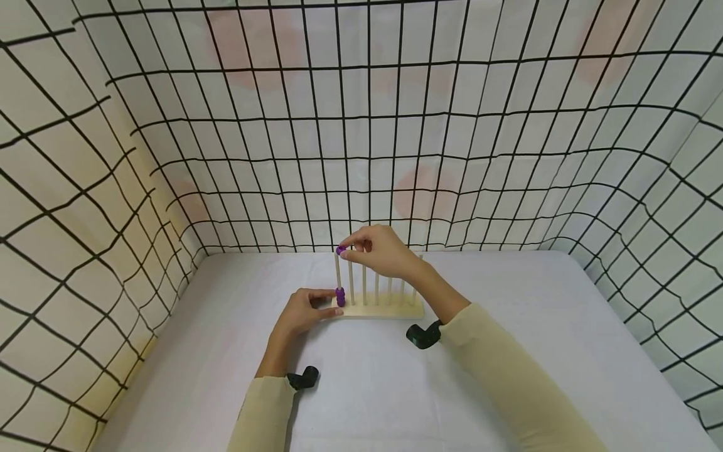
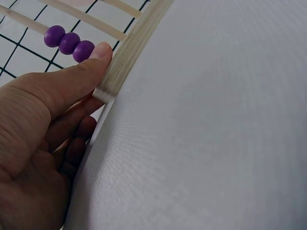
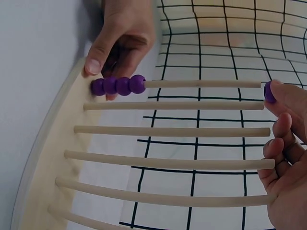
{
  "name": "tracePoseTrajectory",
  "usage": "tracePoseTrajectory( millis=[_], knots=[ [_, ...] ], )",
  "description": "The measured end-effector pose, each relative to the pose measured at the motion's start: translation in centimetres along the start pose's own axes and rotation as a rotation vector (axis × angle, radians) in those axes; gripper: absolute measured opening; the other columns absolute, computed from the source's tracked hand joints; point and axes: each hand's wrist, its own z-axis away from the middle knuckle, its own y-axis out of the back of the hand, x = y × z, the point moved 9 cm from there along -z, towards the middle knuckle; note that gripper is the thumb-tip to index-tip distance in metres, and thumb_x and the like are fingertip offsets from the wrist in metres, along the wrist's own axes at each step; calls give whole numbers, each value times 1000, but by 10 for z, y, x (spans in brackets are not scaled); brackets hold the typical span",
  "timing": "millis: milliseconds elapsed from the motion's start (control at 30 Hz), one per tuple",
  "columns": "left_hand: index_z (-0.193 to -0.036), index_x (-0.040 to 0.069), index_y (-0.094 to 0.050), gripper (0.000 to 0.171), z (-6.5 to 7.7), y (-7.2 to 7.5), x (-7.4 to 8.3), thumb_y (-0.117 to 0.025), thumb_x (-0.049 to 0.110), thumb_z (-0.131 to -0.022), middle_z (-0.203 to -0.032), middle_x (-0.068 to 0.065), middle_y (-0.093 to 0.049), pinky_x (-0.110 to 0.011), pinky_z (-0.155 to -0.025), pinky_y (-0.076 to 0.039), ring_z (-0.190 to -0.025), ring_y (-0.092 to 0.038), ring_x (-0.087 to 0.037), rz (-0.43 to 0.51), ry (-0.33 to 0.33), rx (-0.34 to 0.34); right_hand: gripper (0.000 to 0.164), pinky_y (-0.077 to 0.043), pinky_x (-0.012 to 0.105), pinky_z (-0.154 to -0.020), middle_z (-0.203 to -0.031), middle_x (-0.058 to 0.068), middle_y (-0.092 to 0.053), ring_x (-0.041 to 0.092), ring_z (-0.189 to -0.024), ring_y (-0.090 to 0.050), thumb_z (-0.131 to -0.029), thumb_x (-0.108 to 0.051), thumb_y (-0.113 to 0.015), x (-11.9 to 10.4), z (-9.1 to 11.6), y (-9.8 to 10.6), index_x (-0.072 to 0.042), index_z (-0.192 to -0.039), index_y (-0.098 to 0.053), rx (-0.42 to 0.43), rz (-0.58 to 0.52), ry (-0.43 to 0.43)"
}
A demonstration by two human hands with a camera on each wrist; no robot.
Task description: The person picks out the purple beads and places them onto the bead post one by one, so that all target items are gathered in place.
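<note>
Bench (image 1: 367,402) is covered in white cloth, w/ a white backdrop (image 1: 369,119) ruled in black grid lines rising behind it & on both sides. Wooden base (image 1: 390,309) stands toward the back edge, approx. mid-width, w/ rods (image 3: 168,163) upright in a row. L hand (image 1: 302,311) is low at the base's L end, its grip pinching that end, thumb along the front. R hand (image 1: 384,251) is up high, reaching over the rods from the R, its grip a thumb-and-finger pinch on one purple bead (image 3: 269,92) at the tip of the leftmost rod (image 3: 201,84) (can't tell if it's threaded on). Four stacked beads (image 3: 117,86) sit at that rod's foot, just beside the L hand. Backdrop's close behind; wider stretches of cloth lie L, R & in front, where both beige sleeves (image 1: 265,414) come in.
</note>
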Motion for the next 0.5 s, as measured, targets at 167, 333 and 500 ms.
tracePoseTrajectory(
  millis=[167, 333, 500],
  knots=[
    [-126, 25, -76, 50, 0, -1, 0, -88, 42, -81, -133, -6, -71, -55, -113, -45, -132, -61, -30, 2, 11, -3, 26, -37, 27, -63, -75, -3, -55, 14, -69, -44, -98, -31, -73, -1, -1, -3, -16, -118, -78, -2, 10, -3],
    [-126, 25, -76, 50, 0, -2, 1, -89, 41, -81, -134, -6, -71, -55, -113, -45, -133, -61, -30, 3, 9, -9, 26, -38, 27, -64, -74, -2, -56, 14, -69, -45, -97, -30, -74, -2, -2, -5, -16, -118, -78, -6, 8, -11],
    [-126, 23, -76, 51, 1, 0, 1, -89, 41, -80, -133, -7, -71, -55, -113, -45, -132, -61, -30, 4, 1, -1, 28, -37, 27, -63, -75, -3, -56, 15, -70, -45, -97, -32, -74, -3, -2, -8, -16, -119, -77, -18, 20, -20]
  ],
)
